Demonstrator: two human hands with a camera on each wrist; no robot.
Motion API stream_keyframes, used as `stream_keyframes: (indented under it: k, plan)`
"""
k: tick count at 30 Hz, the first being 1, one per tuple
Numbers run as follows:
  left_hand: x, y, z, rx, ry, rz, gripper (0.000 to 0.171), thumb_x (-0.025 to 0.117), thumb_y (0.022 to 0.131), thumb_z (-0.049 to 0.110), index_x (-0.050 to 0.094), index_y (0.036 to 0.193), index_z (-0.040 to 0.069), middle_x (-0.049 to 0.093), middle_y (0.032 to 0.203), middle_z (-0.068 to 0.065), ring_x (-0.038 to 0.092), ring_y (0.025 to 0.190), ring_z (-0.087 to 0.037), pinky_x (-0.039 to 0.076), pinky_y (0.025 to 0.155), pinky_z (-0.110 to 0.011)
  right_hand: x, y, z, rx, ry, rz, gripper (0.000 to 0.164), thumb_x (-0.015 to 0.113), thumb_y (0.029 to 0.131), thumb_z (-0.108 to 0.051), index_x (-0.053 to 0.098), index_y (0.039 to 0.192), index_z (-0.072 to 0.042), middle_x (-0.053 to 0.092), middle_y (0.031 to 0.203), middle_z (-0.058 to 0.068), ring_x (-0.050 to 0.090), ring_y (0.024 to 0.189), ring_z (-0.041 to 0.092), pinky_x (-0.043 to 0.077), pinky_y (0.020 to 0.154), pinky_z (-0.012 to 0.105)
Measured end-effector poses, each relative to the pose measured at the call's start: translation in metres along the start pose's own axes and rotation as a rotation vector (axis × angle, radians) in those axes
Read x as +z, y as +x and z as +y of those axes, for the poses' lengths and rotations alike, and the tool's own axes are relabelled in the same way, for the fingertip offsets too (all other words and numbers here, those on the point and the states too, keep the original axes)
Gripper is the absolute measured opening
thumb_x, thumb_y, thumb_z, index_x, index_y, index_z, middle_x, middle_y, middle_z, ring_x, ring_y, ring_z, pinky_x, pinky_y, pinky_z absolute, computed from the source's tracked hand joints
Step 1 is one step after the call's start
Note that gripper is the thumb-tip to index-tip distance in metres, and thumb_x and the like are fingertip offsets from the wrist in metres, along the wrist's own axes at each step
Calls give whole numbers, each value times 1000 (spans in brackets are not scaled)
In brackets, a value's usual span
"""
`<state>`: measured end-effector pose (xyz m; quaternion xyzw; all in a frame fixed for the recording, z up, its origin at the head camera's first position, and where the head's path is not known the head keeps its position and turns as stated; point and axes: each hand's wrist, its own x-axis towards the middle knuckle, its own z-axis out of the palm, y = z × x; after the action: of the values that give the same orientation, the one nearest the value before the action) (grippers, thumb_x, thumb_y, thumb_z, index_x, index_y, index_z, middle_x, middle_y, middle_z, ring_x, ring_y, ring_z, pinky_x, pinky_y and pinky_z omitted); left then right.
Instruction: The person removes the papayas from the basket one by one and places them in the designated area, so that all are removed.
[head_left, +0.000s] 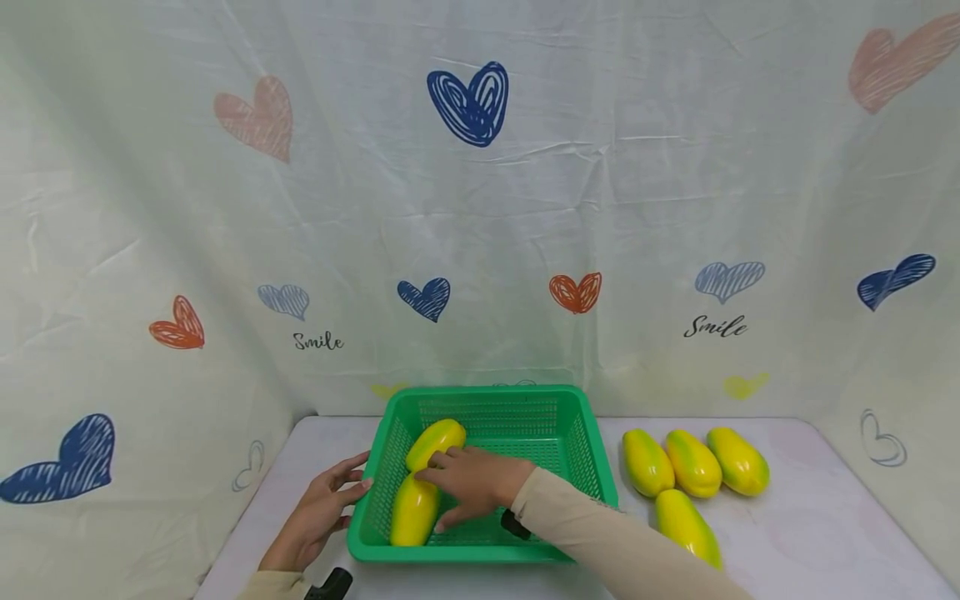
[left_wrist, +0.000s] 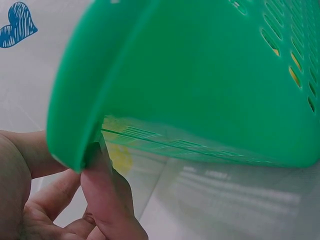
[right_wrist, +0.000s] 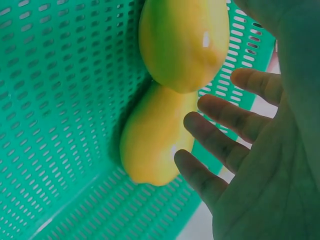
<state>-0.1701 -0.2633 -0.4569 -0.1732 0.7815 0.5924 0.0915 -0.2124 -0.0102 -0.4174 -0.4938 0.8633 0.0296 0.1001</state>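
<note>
A green plastic basket [head_left: 483, 553] with slotted walls has two yellow-green papayas inside along its left wall, a far one [head_left: 437, 442] and a near one [head_left: 415, 510]. My left hand [head_left: 318, 510] pinches the basket's left rim between thumb and fingers, also seen close up in the left wrist view. Inside the basket, my right hand [head_left: 480, 481] reaches over from the right with fingers spread beside the two papayas. In the right wrist view its fingers [right_wrist: 215, 142] are apart from one another and nothing lies in the palm. The papayas touch end to end there.
Right of the basket, several more papayas lie on the white table [head_left: 810, 517]: three in a row at the back, with another papaya [head_left: 686, 525] nearer, partly behind my right sleeve. A white curtain [head_left: 510, 217] printed with hearts hangs behind the table.
</note>
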Motion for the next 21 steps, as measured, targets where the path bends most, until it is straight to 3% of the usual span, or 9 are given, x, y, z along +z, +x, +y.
stream_keyframes:
  k: [10, 17, 21]
  plan:
    - [0, 1, -1, -6, -10, -4, 59, 68, 105, 16, 46, 158, 4, 52, 137, -25, 61, 93, -23, 54, 75, -36, 6, 14, -3, -15, 25, -26, 74, 72, 96, -58, 48, 157, -25, 53, 146, -2, 57, 121, 10, 47, 105, 23]
    - [-1, 3, -1, 7, -14, -8, 58, 67, 105, 15, 47, 158, 4, 52, 137, -24, 62, 92, -22, 54, 75, -36, 5, 21, -6, -20, 65, -39, 79, 78, 92, -57, 48, 156, -23, 51, 152, -1, 56, 128, 12, 47, 107, 24]
    - [-1, 2, -2, 11, -19, -11, 58, 67, 105, 16, 47, 158, 4, 53, 136, -23, 63, 92, -22, 54, 75, -36, 4, 25, -8, -25, 78, -40, 80, 84, 88, -54, 47, 152, -23, 53, 143, -4, 58, 118, 9, 49, 100, 21]
